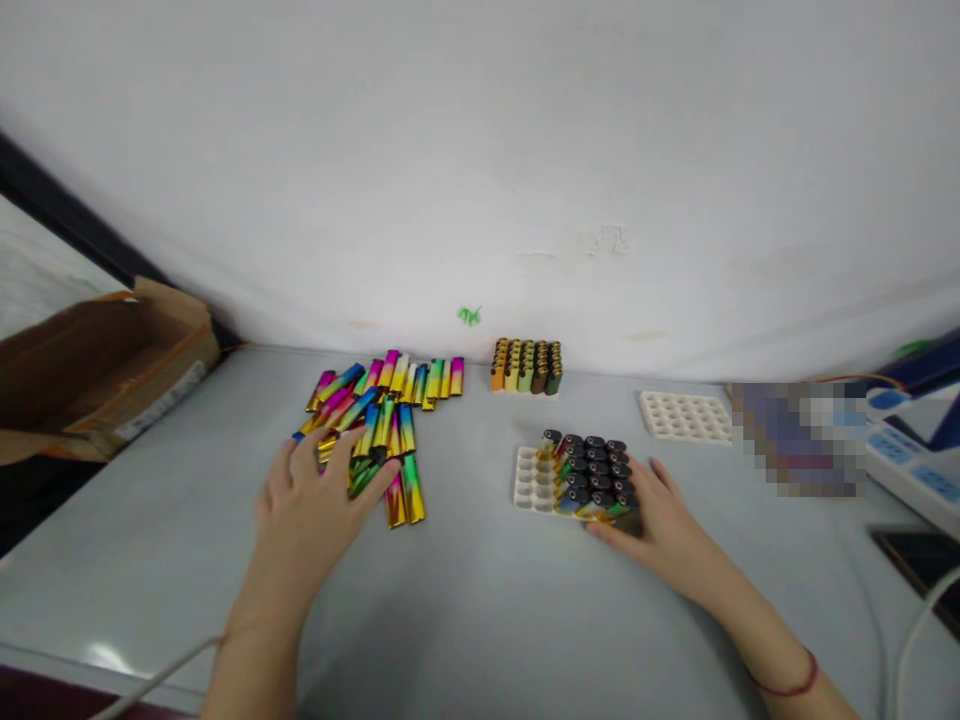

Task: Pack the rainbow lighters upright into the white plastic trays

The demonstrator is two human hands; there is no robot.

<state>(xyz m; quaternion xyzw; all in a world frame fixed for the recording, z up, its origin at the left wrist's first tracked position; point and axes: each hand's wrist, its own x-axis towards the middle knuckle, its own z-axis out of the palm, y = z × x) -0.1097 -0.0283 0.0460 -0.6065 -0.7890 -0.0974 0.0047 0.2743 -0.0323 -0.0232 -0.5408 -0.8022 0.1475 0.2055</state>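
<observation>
My left hand [311, 495] reaches over a loose pile of shiny, rainbow-coloured lighters [386, 420], fingers and thumb apart. Some of the lighters lie under its fingertips, and whether it touches them I cannot tell. My right hand [664, 530] is closed around the right end of a white tray [525, 490] with round holes. Black-ended lighters [596, 470] stand upright in the tray's middle and right columns; bare holes show at its left. Part of my right fingers is hidden behind the lighters.
A full block of upright lighters [526, 365] stands by the wall. Further right lies a second white holed tray [686, 415], beside a blurred-out item [795, 440]. A cardboard box [165, 365] is at far left, a white power strip [915, 470] and dark phone-like object [919, 570] at right.
</observation>
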